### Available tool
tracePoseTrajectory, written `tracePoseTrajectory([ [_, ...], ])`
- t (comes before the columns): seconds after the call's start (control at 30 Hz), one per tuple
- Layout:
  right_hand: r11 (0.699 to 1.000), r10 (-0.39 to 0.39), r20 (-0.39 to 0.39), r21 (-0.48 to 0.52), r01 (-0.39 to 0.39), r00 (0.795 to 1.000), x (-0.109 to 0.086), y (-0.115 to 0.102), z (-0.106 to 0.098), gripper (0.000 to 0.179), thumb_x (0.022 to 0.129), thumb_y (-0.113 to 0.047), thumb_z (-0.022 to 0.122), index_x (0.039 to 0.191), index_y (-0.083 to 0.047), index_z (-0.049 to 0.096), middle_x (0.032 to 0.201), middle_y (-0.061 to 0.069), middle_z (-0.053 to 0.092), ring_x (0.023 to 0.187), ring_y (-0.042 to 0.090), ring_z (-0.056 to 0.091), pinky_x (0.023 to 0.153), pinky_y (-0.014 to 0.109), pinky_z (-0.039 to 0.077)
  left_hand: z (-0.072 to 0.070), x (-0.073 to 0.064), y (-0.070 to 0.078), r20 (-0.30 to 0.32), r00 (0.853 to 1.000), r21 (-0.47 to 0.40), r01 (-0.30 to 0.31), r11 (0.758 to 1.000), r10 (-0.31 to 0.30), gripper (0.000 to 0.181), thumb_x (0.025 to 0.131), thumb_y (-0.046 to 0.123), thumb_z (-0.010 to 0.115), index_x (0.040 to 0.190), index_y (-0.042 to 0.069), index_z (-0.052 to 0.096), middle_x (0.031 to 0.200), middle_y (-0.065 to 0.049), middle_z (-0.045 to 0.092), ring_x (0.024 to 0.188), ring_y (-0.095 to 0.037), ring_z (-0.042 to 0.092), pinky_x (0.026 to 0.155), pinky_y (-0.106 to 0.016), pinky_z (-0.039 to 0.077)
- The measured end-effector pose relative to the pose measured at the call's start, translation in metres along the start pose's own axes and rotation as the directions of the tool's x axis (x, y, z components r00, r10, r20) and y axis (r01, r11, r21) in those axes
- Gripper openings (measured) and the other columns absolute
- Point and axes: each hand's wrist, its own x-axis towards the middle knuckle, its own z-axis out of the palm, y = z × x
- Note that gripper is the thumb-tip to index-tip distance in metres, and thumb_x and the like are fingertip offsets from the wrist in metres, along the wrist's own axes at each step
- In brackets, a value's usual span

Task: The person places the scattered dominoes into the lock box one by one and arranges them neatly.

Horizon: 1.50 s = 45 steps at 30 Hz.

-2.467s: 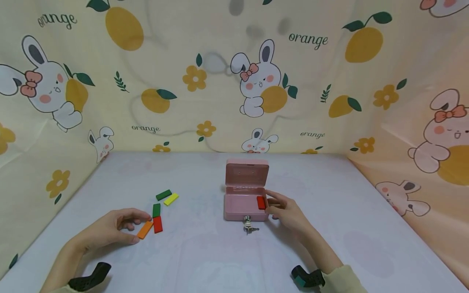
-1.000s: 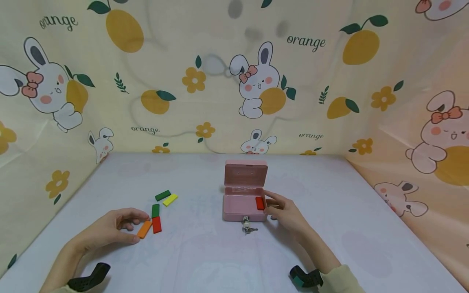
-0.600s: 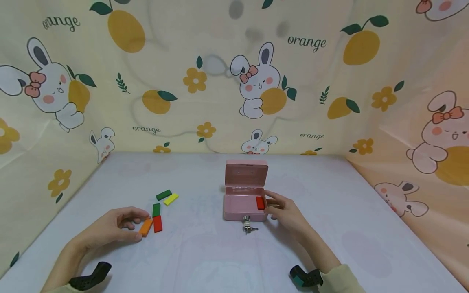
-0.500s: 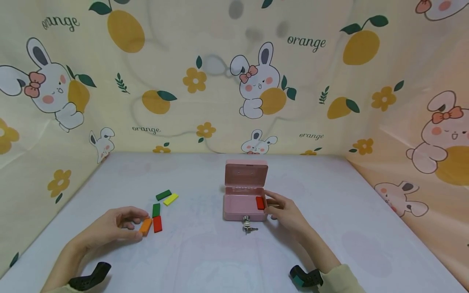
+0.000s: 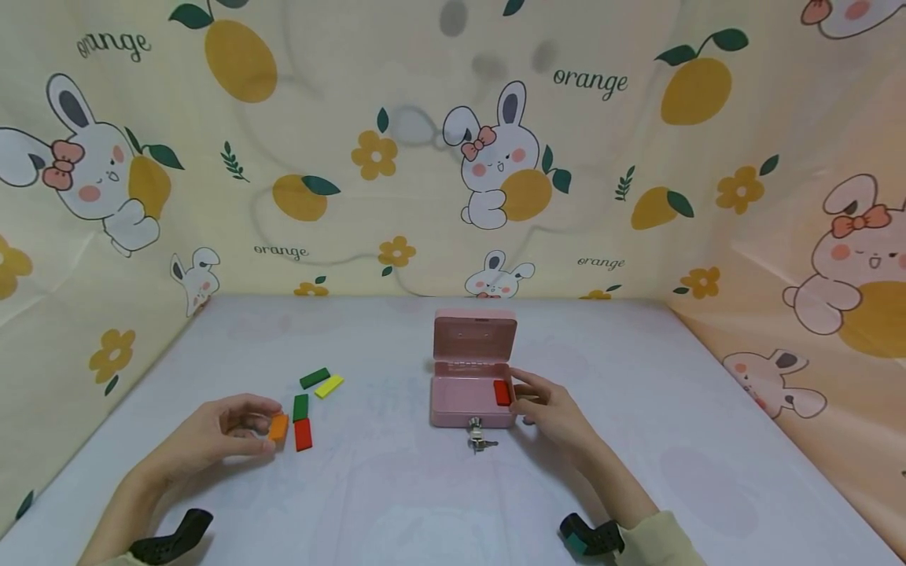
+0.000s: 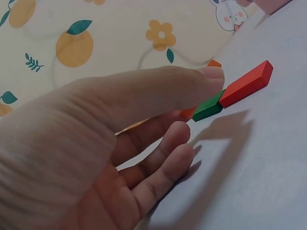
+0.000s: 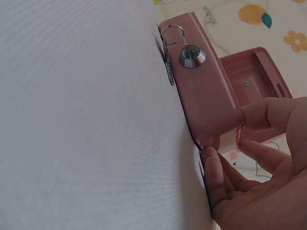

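My left hand [image 5: 212, 436] pinches an orange domino block [image 5: 278, 428] between thumb and fingertips, raised at a tilt over the table. In the left wrist view the thumb covers most of the orange block. Right beside it lie a red block [image 5: 303, 434] and a green block [image 5: 300, 407], end to end. A pink cash box [image 5: 470, 413] stands with its lid up, a red block [image 5: 502, 392] inside against the right wall. My right hand [image 5: 555, 413] holds the box by its right side, fingers at the rim and lower corner in the right wrist view.
Another green block [image 5: 314, 378] and a yellow block [image 5: 329, 386] lie farther back on the white table [image 5: 382, 487]. Keys [image 5: 481, 444] hang from the box's front lock. A patterned cloth [image 5: 418, 196] rises behind and along both sides of the table.
The left hand has lifted the orange block from the table and tipped it up, moving slightly up and away from the red block. The right hand stays at the box.
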Motion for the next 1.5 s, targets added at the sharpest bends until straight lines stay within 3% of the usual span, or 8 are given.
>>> tracePoseTrajectory([
  [0.27, 1.0, -0.007, 0.006, 0.008, 0.007, 1.0, 0.0, 0.0, 0.0, 0.054, 0.093, -0.015, 0.065, 0.144, -0.024, 0.052, 0.134, 0.011, 0.057, 0.115, 0.028, 0.056, 0.086, 0.042, 0.05, 0.001, -0.001, 0.0, -0.048, 0.999, 0.031, -0.002, 1.0, 0.003, 0.06, 0.081, 0.025, 0.082, 0.131, 0.002, 0.057, 0.12, -0.011, 0.063, 0.104, -0.027, 0.058, 0.083, -0.027, 0.052],
  [0.63, 1.0, -0.006, 0.002, 0.005, 0.006, 1.0, 0.0, 0.0, 0.001, 0.055, 0.093, -0.016, 0.066, 0.145, -0.024, 0.051, 0.135, 0.011, 0.056, 0.114, 0.027, 0.056, 0.087, 0.043, 0.051, 0.001, -0.002, 0.003, -0.171, 0.985, 0.116, 0.019, 0.993, 0.002, 0.067, 0.083, 0.039, 0.079, 0.135, 0.006, 0.053, 0.125, -0.011, 0.06, 0.105, -0.027, 0.059, 0.088, -0.033, 0.05],
  [0.8, 1.0, -0.001, -0.007, -0.008, 0.001, 1.0, 0.001, 0.0, 0.002, 0.056, 0.092, -0.017, 0.067, 0.145, -0.023, 0.05, 0.134, 0.011, 0.056, 0.113, 0.027, 0.056, 0.088, 0.044, 0.051, 0.001, -0.002, 0.002, -0.215, 0.976, 0.152, -0.008, 0.988, 0.041, 0.067, 0.083, 0.04, 0.078, 0.135, 0.006, 0.053, 0.127, -0.011, 0.059, 0.11, -0.028, 0.058, 0.086, -0.025, 0.049],
  [1.03, 1.0, -0.002, -0.015, -0.006, 0.002, 1.0, 0.0, 0.0, 0.002, 0.057, 0.091, -0.017, 0.067, 0.145, -0.024, 0.051, 0.133, 0.009, 0.057, 0.113, 0.026, 0.057, 0.088, 0.043, 0.051, 0.002, -0.002, 0.003, -0.242, 0.965, 0.17, -0.06, 0.984, 0.101, 0.063, 0.085, 0.036, 0.078, 0.134, 0.004, 0.054, 0.125, -0.012, 0.059, 0.11, -0.031, 0.058, 0.083, -0.018, 0.049],
  [1.5, 0.999, 0.01, -0.023, -0.031, -0.011, 1.0, 0.0, -0.002, 0.002, 0.057, 0.091, -0.017, 0.066, 0.145, -0.022, 0.05, 0.133, 0.01, 0.057, 0.112, 0.026, 0.056, 0.088, 0.043, 0.051, 0.006, -0.003, 0.012, -0.244, 0.963, 0.126, -0.084, 0.988, 0.113, 0.063, 0.085, 0.03, 0.079, 0.135, 0.003, 0.052, 0.127, -0.015, 0.057, 0.102, -0.029, 0.063, 0.082, -0.02, 0.052],
])
